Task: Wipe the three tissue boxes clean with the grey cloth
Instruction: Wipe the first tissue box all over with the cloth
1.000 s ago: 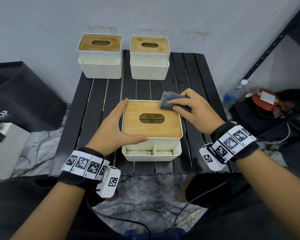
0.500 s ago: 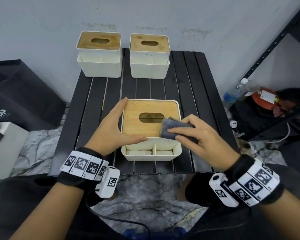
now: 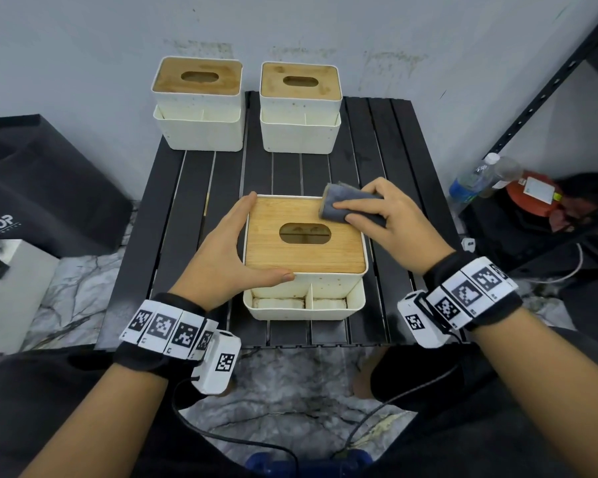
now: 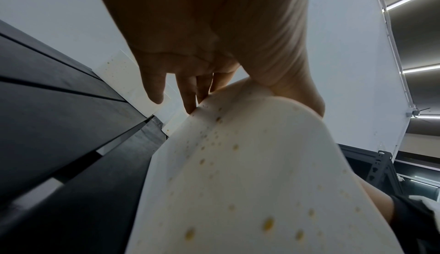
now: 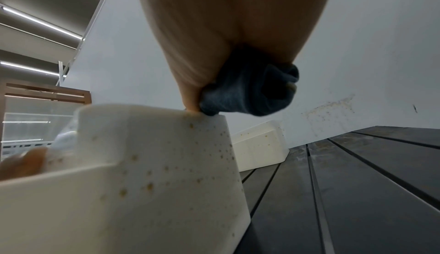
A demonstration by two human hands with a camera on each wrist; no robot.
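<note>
- Near tissue box sits at the black table's front edge, within easy reach.
- Left hand, fingers straight against its left side, braces it.
- Right hand clamps the grey cloth onto its lid's far right corner, apparently mid-wipe.

Soft, even light is falling across the head view, leaving only faint shadows under the tissue boxes on the dark tabletop. Straight lines are bowing toward the edges. In both wrist views, ceiling strip lights are glowing overhead, the palms are sitting in shadow, and the nearest white plastic is blurring out of focus.
</note>
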